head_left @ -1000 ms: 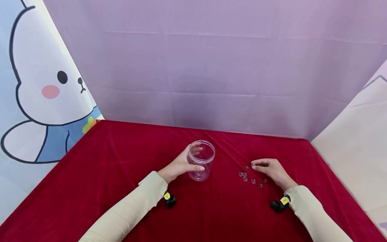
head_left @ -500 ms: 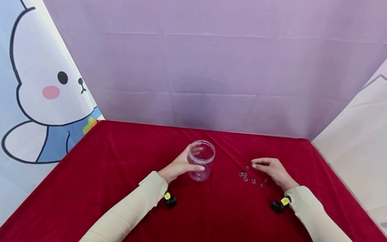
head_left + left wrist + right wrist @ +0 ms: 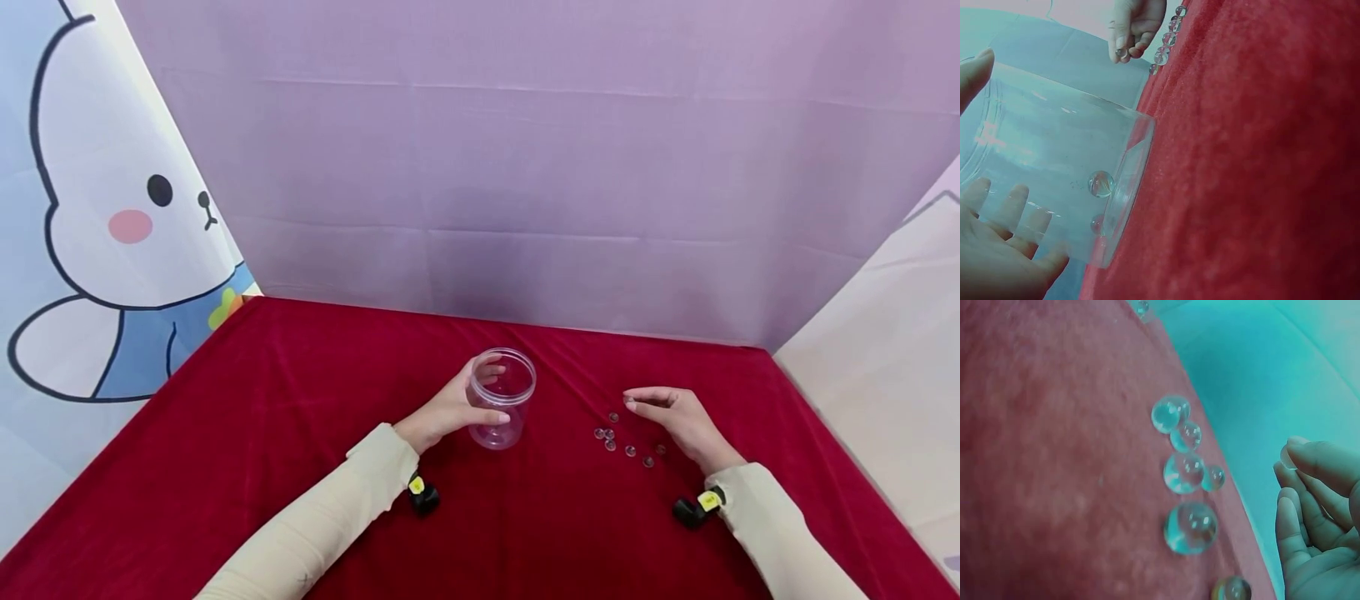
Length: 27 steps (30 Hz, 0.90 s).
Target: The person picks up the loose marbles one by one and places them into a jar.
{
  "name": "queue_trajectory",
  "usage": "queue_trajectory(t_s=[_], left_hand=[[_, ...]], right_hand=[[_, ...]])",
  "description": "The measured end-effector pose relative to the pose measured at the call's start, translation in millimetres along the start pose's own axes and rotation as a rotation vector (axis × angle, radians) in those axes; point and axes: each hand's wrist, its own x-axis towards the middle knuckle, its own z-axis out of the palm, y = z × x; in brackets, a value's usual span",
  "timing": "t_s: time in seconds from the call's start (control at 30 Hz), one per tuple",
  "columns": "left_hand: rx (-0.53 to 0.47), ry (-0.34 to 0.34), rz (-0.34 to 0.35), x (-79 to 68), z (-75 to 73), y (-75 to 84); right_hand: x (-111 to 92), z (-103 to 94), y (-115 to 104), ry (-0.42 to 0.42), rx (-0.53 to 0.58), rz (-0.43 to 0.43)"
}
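Note:
My left hand (image 3: pixel 450 410) grips a clear plastic jar (image 3: pixel 517 407), thumb on the near side and fingers round the far side. The jar has no lid and stands with its mouth up. Through its wall, the left wrist view shows a glass marble (image 3: pixel 1100 184) near the bottom; a fainter round shape beside it could be another marble or a reflection. Off to the right, my right hand (image 3: pixel 682 425) pinches a clear marble (image 3: pixel 1286 457) between thumb and forefinger, above the cloth. Several loose marbles (image 3: pixel 631 451) lie on the cloth just left of and below that hand.
A red cloth (image 3: pixel 360 358) covers the table. A purple fabric backdrop (image 3: pixel 525 167) rises behind its far edge. A printed cartoon panel (image 3: pixel 90 250) stands at the left and a pale panel (image 3: pixel 892 350) at the right.
My right hand has risen slightly with the pinched marble, away from the loose ones. The left hand and jar stay where they were; the head view shifts very slightly.

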Motion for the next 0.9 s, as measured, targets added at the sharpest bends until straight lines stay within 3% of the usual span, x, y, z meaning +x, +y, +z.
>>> queue_trajectory(t_s=[0.9], left_hand=[[-0.013, -0.007, 0.024, -0.2, 1.6, -1.3]], right_hand=[[-3, 15.1, -23, 0.002, 0.098, -0.019]])
